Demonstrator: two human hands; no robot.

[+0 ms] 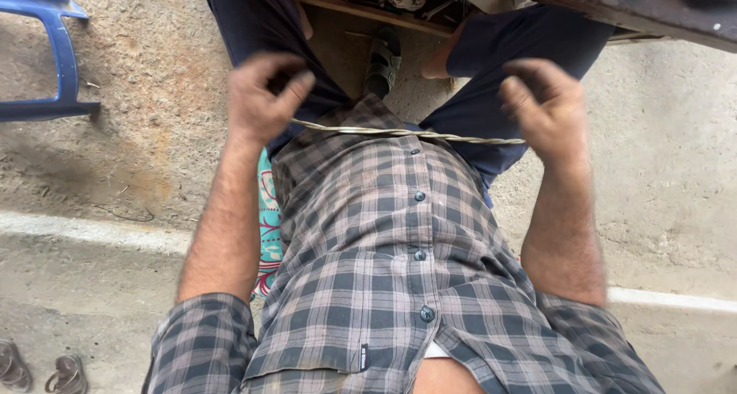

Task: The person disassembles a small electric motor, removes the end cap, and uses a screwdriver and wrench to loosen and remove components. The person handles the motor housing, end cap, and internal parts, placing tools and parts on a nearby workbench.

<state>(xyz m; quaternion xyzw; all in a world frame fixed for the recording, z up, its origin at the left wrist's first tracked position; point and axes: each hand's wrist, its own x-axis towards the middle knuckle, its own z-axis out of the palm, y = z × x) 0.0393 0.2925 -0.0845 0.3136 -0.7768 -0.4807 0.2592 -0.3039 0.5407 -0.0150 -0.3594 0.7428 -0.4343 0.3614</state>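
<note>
I pinch the twisted cord (407,134) taut above my plaid shirt (384,248), left hand (261,98) and right hand (541,106) both closed on it; uneven pulling could slip it free.

Outdoor roadside work spot, likely informal workshop: rough concrete floor (115,133) beneath the left hand (261,102), blue plastic chair (54,56) further left, rusty metal beam (614,10) above the right hand (549,110).

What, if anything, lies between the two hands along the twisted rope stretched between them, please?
Nothing visible blocks it. The left hand and right hand each grip an end of the rope, which runs taut and bare between them, just above the checked shirt and dark trousers.
</note>
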